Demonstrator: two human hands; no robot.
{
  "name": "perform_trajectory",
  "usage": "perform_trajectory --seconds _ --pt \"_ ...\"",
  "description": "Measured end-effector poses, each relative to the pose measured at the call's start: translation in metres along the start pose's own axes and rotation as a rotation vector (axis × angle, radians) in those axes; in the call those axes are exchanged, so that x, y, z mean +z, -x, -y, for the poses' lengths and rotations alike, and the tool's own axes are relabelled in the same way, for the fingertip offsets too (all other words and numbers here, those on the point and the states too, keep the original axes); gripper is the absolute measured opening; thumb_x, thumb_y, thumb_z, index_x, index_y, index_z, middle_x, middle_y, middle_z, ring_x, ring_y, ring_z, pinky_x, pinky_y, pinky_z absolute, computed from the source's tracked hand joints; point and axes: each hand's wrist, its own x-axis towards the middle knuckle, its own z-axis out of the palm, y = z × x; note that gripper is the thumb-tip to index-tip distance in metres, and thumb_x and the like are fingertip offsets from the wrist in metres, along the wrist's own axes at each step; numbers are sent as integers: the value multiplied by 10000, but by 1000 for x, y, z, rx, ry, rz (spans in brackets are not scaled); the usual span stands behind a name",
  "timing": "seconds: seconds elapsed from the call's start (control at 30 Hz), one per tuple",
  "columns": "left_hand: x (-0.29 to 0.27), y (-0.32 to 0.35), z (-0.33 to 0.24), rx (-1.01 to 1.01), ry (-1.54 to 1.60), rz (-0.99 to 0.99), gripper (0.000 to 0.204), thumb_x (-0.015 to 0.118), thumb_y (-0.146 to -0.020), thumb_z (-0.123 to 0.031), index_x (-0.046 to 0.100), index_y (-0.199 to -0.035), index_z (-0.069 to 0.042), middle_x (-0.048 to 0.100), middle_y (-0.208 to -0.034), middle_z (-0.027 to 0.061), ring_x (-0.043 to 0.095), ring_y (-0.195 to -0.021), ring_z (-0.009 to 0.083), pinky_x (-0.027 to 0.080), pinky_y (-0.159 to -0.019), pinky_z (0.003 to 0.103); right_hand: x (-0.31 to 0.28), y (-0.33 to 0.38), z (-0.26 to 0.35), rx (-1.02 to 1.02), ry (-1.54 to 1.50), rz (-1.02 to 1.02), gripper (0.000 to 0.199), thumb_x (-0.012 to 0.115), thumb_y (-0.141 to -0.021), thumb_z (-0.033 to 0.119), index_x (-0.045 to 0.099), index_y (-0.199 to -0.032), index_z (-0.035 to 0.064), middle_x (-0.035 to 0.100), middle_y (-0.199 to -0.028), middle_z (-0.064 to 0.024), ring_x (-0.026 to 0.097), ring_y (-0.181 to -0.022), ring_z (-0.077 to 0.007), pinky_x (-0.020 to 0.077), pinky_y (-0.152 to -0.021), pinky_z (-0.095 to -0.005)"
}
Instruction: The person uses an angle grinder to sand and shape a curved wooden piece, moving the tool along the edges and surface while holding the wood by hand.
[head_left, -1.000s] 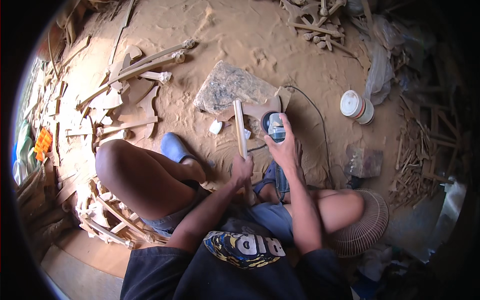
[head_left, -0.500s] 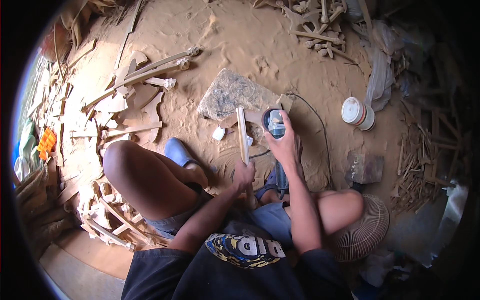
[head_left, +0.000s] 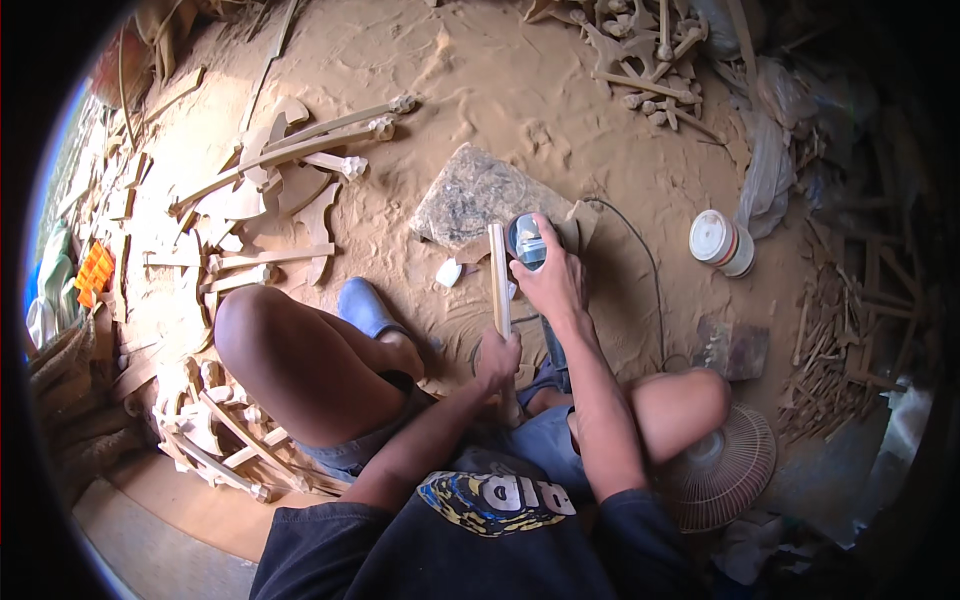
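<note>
My left hand (head_left: 497, 358) is closed round the lower part of a long, pale wooden piece (head_left: 499, 270), which points away from me. My right hand (head_left: 556, 287) grips an angle grinder (head_left: 528, 243) from above, fingers wrapped over its head. The grinder's head is right beside the wooden piece's far end; I cannot tell whether they touch. Its disc is mostly hidden, and the body runs back under my right wrist. Just beyond both lies a rough stone block (head_left: 470, 185). A small white piece (head_left: 449, 272) rests on the dusty ground left of the wood.
Carved wooden pieces (head_left: 300, 150) lie at the left, with another pile (head_left: 650, 60) at the far right. A dark cord (head_left: 645, 250) curves right of the grinder. A white tub (head_left: 712, 238) stands beyond it. A round fan grille (head_left: 725, 470) is beside my right knee.
The grinder has turned in my right hand and its head has come closer to the wooden piece. The whole view has shifted slightly. Both hands keep their holds.
</note>
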Motion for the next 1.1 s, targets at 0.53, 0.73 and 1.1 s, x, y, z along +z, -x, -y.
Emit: perform_trajectory --seconds 0.53,0.73,1.1 --pt "1 11 -18 -18 59 -18 157 577 -1046 -151 574 -1052 7 578 -671 71 587 -497 187 491 -441 369 -5 -8 -18 80 21 -79 838 828 -848 267 457 -1599 289 741 -1214 -270 693 -1129 -501 551 -984 -575" --pt "1 13 -18 -12 64 -36 173 581 -1044 -156 581 -988 7 585 -669 68 601 -512 185 500 -450 370 -23 -11 -51 183 8 -167 815 803 -844 292 470 -1588 278 738 -1253 -250 701 -1141 -482 560 -970 -573" --pt "-2 9 -16 -24 11 22 239 601 -1036 -179 587 -899 16 580 -661 61 590 -518 172 502 -459 369 -19 -23 -62 -14 -156 -189 797 814 -828 214 506 -1559 145 710 -1319 -260 675 -1212 -473 549 -1039 -532"
